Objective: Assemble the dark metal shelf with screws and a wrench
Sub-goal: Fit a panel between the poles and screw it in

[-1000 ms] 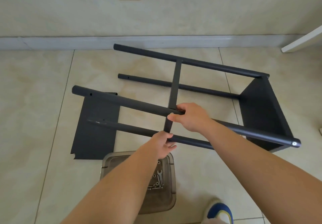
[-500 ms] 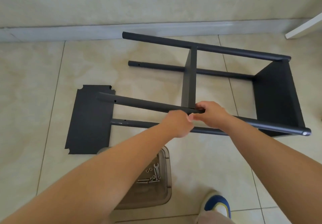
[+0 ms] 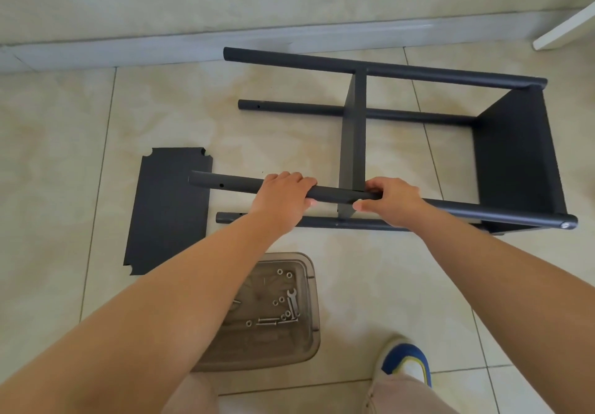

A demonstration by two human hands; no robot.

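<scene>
Both hands hold the same dark pole [image 3: 335, 195], the near top one of the shelf frame [image 3: 515, 156]. The left hand [image 3: 283, 196] has its fingers curled over the pole and its thumb under it. The right hand [image 3: 391, 199] is wrapped round the pole too, just at 3 o'clock from the left hand. Between the two hands, the thin middle panel [image 3: 353, 137] meets the pole.

The frame lies on its side on the tile floor [image 3: 64, 156]. It has four long poles. A wide dark end panel [image 3: 512, 162] joins them at 3 o'clock. The other ends of the poles, at 9 o'clock, are open and have small holes in them.

A flat dark shelf panel [image 3: 167, 211] lies on the floor at 9 o'clock from the hands. The held pole's free end hangs over its edge.

At 6 o'clock from the hands, under the left arm, sits a see-through plastic tub [image 3: 283, 317]. In it lie a small wrench [image 3: 292, 301], some screws [image 3: 267, 322] and round nuts [image 3: 284, 272].

A blue and white shoe [image 3: 407, 363] shows at 5 o'clock. A grey baseboard [image 3: 193, 46] runs along the wall at 12 o'clock.
</scene>
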